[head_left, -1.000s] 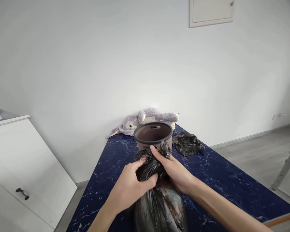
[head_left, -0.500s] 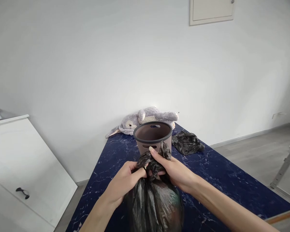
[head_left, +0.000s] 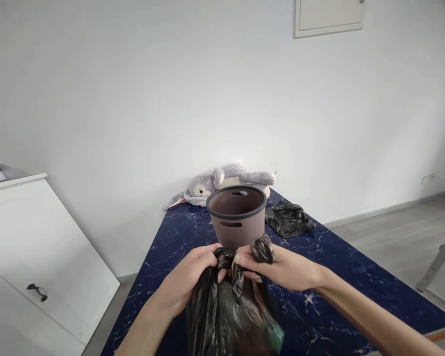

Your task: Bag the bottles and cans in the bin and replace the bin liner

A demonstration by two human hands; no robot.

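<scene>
A filled black plastic bag [head_left: 230,316] hangs at the near end of the table, its top gathered and twisted between both hands. My left hand [head_left: 193,272] is closed on the left side of the bag's neck. On the other side, my right hand [head_left: 278,267] pinches a strand of the neck, and a bunched end of the plastic sticks up over its fingers. Just beyond the hands stands a brown trash bin [head_left: 237,232] with a dark rim and slotted handles, upright. Contents show only dimly through the thin plastic, with a greenish patch at lower right.
Behind the bin a grey plush toy [head_left: 222,183] lies against the wall. A crumpled black bag [head_left: 289,220] rests right of the bin on the dark blue marbled table [head_left: 178,237]. A white cabinet [head_left: 40,257] stands at left, and a metal-legged piece of furniture [head_left: 439,257] at far right.
My right hand has shifted lower and turned, bringing its fingers down onto the bag's neck. The bunched end now sits over that hand, and the bin's front slot is uncovered.
</scene>
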